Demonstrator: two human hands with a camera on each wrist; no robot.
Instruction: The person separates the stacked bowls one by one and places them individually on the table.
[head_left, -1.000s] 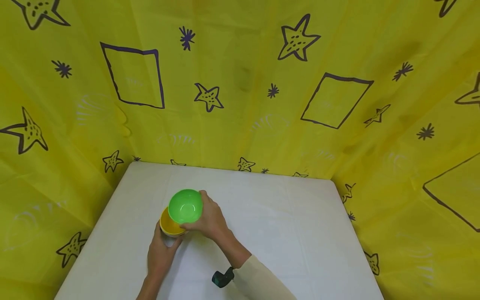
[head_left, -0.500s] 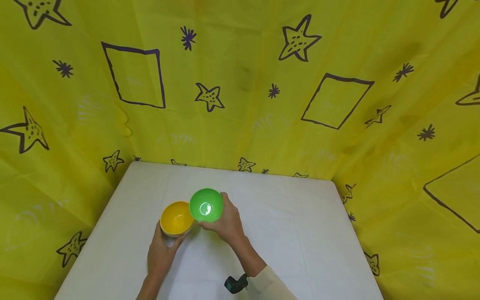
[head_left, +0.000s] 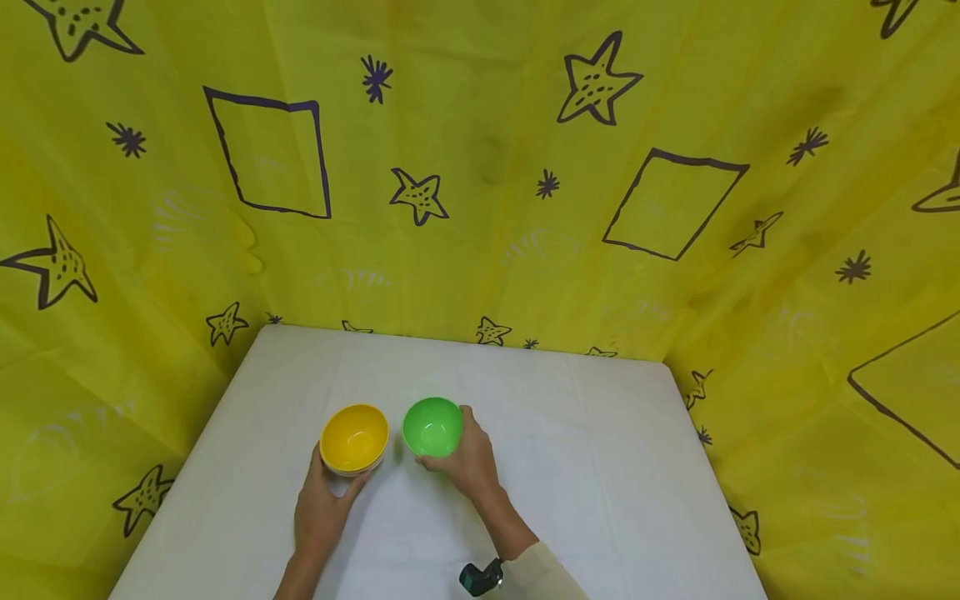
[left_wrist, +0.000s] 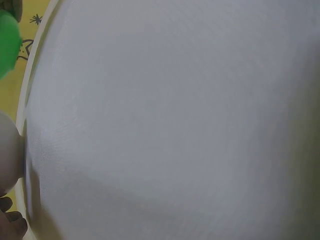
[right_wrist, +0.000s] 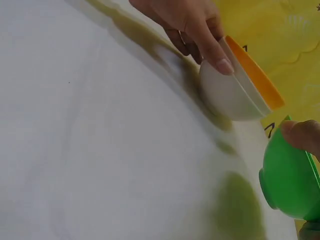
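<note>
On the left in the head view, my left hand (head_left: 318, 508) holds a bowl with a yellow-orange inside (head_left: 355, 437). The right wrist view shows its white outside (right_wrist: 225, 90), with a second rim line below the top edge and the thumb pressed on the side. My right hand (head_left: 474, 458) grips a green bowl (head_left: 432, 427) at its right rim, the thumb over the edge. The green bowl (right_wrist: 287, 175) hangs above the cloth with its shadow below. A narrow gap separates the two bowls. Only slivers of both bowls enter the left wrist view.
A white cloth covers the table (head_left: 585, 467). Yellow curtains (head_left: 480, 250) with drawn stars and squares stand behind and on both sides. A small dark device (head_left: 480, 577) sits at the right wrist, beside a light sleeve (head_left: 543, 575).
The green bowl has moved right in my right hand, off the yellow-orange one it overlapped, then slightly toward me. My left hand has stayed where it was.
</note>
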